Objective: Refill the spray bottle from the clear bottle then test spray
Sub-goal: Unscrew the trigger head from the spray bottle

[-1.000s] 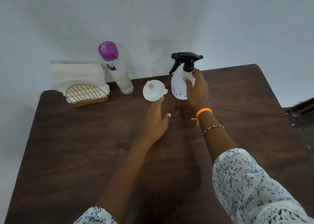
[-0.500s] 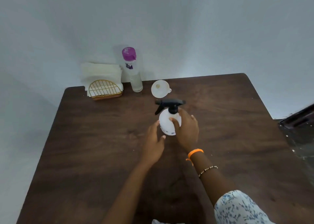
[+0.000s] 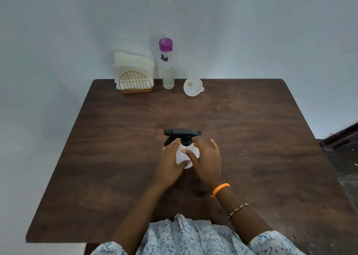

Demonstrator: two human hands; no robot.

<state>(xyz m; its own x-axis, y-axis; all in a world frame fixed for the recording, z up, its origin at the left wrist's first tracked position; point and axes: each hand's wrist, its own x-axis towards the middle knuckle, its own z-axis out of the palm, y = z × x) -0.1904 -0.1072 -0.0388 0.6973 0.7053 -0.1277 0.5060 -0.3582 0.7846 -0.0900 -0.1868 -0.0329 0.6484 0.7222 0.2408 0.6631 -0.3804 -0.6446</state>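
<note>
Both hands cup the white spray bottle [image 3: 187, 154] standing mid-desk [image 3: 116, 158]: the left hand [image 3: 170, 161] wraps its side, the right hand [image 3: 206, 160] presses it with thumb across the front, black trigger head [image 3: 182, 133] on. Twisting that head off could tip the light bottle. Farther back, the white funnel [image 3: 192, 87] and purple-capped clear bottle [image 3: 167, 65] wait beside a napkin holder [image 3: 135, 82]; pouring without the funnel risks a spill

Single head view, looking forward and steeply down over the dark table [image 3: 120, 158]; wall filling the top, both forearms entering from the bottom edge.
</note>
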